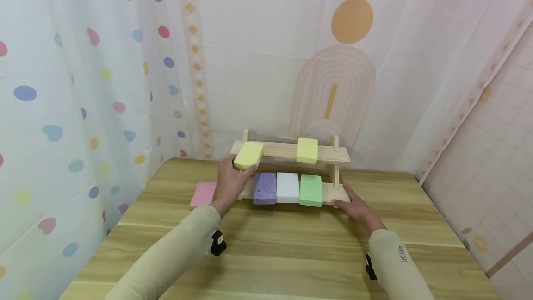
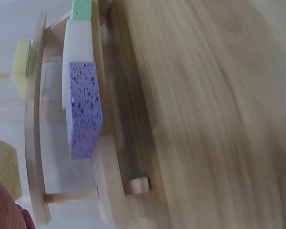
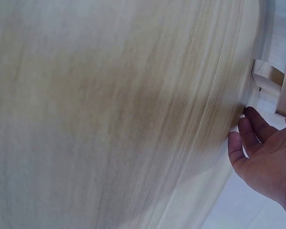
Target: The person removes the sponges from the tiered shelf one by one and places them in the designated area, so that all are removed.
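Yellow, the rectangular sponge [image 1: 249,154] was clamped in the fingers of the left hand [image 1: 233,177] at the left end of the upper wooden shelf [image 1: 281,150], and a light, level hold seemed wisest while the fingers of the right hand [image 1: 357,206] gripped the right end of the lower shelf [image 1: 331,192].

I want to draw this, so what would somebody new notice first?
Probably the purple block, white block and green block, lined up on the lower shelf, with a yellow block towards the right of the upper shelf. Next comes the left hand, holding a second yellow block by the upper shelf's left end. The spotted cloth on the left is eye-catching too, with its colourful dots and hearts.
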